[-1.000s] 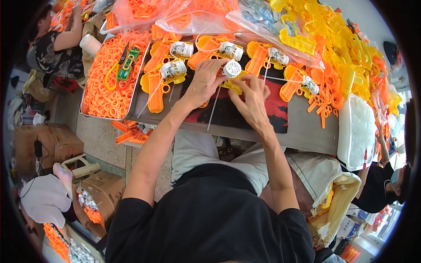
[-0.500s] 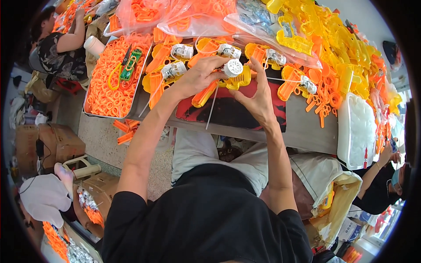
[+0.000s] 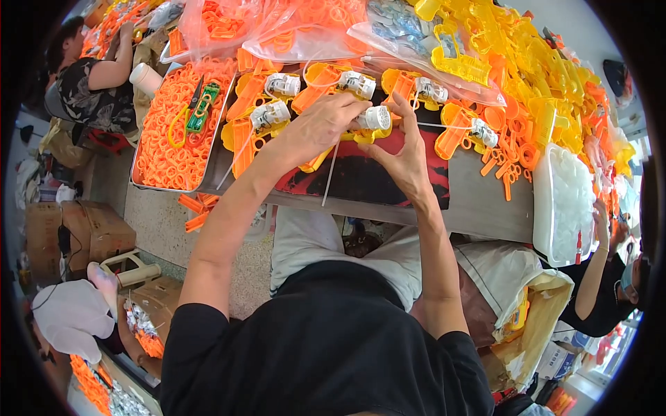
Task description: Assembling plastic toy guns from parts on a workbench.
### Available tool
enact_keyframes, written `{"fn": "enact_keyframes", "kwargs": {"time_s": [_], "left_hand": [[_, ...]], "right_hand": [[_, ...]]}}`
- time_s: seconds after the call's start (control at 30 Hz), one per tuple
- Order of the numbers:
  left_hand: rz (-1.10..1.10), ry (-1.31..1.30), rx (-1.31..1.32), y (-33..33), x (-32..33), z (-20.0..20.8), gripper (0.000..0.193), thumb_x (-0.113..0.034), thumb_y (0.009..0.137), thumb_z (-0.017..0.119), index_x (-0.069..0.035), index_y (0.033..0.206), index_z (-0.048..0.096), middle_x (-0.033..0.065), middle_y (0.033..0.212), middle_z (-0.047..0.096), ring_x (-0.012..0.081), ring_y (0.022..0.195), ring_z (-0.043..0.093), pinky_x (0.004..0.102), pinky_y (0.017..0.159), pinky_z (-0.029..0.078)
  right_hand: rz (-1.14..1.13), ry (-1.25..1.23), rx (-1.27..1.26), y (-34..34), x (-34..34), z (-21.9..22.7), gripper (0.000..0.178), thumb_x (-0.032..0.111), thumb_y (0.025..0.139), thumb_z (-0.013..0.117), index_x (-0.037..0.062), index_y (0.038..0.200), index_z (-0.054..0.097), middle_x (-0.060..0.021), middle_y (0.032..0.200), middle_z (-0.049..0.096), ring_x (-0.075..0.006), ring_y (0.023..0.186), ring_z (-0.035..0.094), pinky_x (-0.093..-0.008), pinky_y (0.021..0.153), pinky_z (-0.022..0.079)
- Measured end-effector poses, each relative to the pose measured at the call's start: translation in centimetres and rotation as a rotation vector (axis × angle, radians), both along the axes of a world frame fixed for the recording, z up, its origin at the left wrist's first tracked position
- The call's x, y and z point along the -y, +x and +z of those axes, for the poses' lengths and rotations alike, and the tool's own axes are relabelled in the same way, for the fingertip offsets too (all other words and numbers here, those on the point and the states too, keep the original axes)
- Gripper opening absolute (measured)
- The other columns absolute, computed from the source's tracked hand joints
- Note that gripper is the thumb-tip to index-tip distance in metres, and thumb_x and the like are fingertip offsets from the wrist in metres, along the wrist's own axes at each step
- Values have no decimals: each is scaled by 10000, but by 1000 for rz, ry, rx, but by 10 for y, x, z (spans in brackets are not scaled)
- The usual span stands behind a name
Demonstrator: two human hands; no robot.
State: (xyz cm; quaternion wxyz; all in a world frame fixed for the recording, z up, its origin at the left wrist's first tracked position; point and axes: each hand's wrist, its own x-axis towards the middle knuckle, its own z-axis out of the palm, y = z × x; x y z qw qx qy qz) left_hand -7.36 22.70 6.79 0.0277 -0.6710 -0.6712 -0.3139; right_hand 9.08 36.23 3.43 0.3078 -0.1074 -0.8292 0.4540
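In front of me is a toy gun half-shell of orange and yellow plastic point(image 3: 366, 137), over a red and black mat point(image 3: 416, 184). My left hand point(image 3: 316, 132) closes over it and grips a white ribbed cylinder mechanism point(image 3: 375, 118), which lies on its side at the shell's yellow end. My right hand point(image 3: 404, 154) holds that end, thumb at the near edge and fingertips behind. A white strip point(image 3: 330, 177) hangs from the shell toward the table edge. The orange grip is mostly hidden under my left hand.
Several similar half-shells with white mechanisms point(image 3: 283, 84) lie beyond my hands. A metal tray point(image 3: 134, 156) of orange rings, with green-and-yellow snips point(image 3: 200, 114) on top, stands left. Yellow shells point(image 3: 517, 55) pile up right, behind a white tub point(image 3: 555, 239). Other people sit on both sides.
The white cylinder has tipped from facing up to lying lower in the yellow end. My left hand has shifted over the orange grip. The right-hand person has raised an arm by the tub.
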Motion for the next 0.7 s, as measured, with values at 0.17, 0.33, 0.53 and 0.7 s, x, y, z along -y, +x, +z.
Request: {"fn": "enact_keyframes", "kwargs": {"time_s": [0.17, 0.33, 0.53, 0.7], "left_hand": [[-8, 49, 192, 3, 10, 3, 316, -40, 899, 661, 23, 1209, 642, 172, 969, 669, 355, 1012, 653, 441, 862, 525], [-23, -87, 46, 4, 5, 8, 336, -51, 931, 673, 27, 1257, 654, 177, 1084, 673, 336, 989, 675, 384, 876, 539], [113, 36, 377, 21, 18, -35, 417, -32, 861, 743, -57, 1276, 704, 106, 1154, 611, 287, 1068, 614, 387, 947, 503], [149, 56, 93, 41, 15, -41, 418, -84, 849, 776, -107, 1263, 722, 59, 1193, 612, 235, 1046, 596, 383, 947, 459]], "right_hand": [[1, -36, -29, -5, 8, 9, 1022, 134, 715, 922, 54, 1566, 361, -146, 1361, 584, -249, 1198, 614, -396, 1065, 480], [-49, 137, 24, 1, 3, 7, 973, 133, 703, 931, -17, 1518, 421, -186, 1379, 591, -290, 1246, 601, -400, 1089, 461], [90, -42, 109, 30, 7, -9, 841, 118, 787, 846, 56, 1517, 433, -181, 1468, 549, -333, 1368, 517, -417, 1153, 395], [-414, 245, 59, 110, -42, -12, 208, 38, 844, 756, 38, 1052, 745, -128, 1131, 724, -292, 1121, 643, -404, 962, 517]]}}
